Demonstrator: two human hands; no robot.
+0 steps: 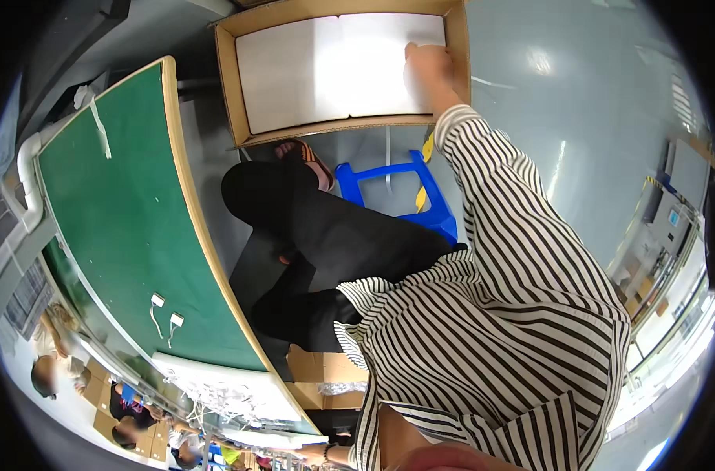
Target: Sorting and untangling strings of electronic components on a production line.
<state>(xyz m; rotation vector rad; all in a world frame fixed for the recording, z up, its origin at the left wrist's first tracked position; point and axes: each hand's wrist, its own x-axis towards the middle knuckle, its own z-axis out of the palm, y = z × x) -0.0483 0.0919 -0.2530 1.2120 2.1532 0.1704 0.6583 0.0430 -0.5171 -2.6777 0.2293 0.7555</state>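
the right hand (428, 67) reaches to the top centre of the frame, into an open cardboard box (230, 86) standing on the grey floor (577, 118). it rests on the right edge of the white sheets (326, 74) that fill the box. the glare there is strong, so i cannot tell how far the fingers are curled or whether they have pinched a sheet or only lie on it.

to do this well, it seems wise to work the fingertips under the edge of the top sheet alone, lift it slowly from that corner, and keep the long stretch of the striped sleeve (491, 180) steady, since the reach is far from the blue stool (396, 192).

the sheets look flat, smooth and bright white, lying in two panels side by side with a faint seam between, snug against the box walls.

the left hand (314, 453) sits at the bottom centre by the green table (129, 220); its grip cannot be made out.
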